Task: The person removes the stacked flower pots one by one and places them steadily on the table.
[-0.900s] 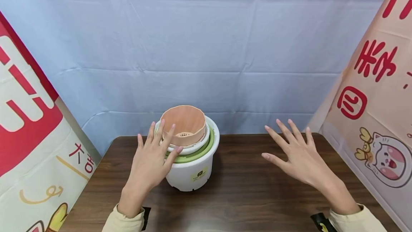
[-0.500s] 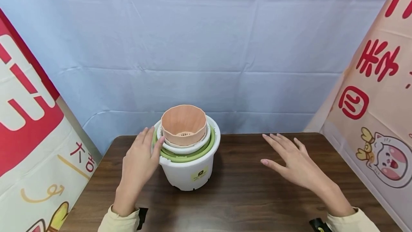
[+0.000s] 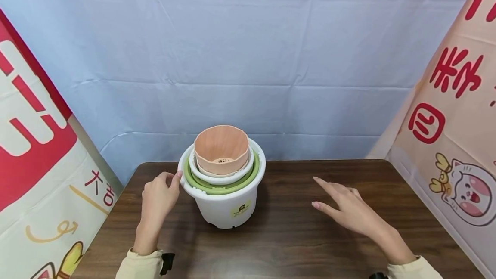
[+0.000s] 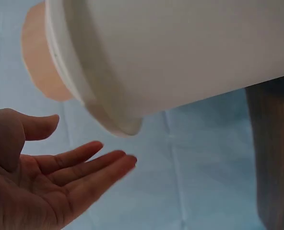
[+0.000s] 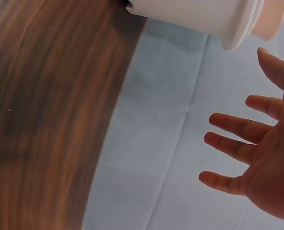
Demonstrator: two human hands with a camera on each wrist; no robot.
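Note:
A stack of nested flower pots stands upright on the wooden table, left of centre in the head view. Outermost is a large white pot (image 3: 211,206) with a yellow label (image 3: 241,209). Inside it sit a green pot (image 3: 222,190), a smaller white pot (image 3: 221,180) and, on top, an orange-pink pot (image 3: 221,143). My left hand (image 3: 159,199) is beside the large pot's left rim; the left wrist view shows thumb and fingers (image 4: 91,184) apart, with a gap below the rim. My right hand (image 3: 350,208) hovers over the table's right side, fingers extended, touching nothing.
The dark wooden table (image 3: 288,240) ends at a back edge against a pale blue cloth (image 3: 248,55). Printed cloth hangs on the left (image 3: 38,154) and printed cloth on the right (image 3: 461,141).
My left hand has moved from in front of the pots leftward to beside the large pot's rim, its fingers bending. My right hand has lowered slightly, its spread fingers drawing together. The pots have stayed put.

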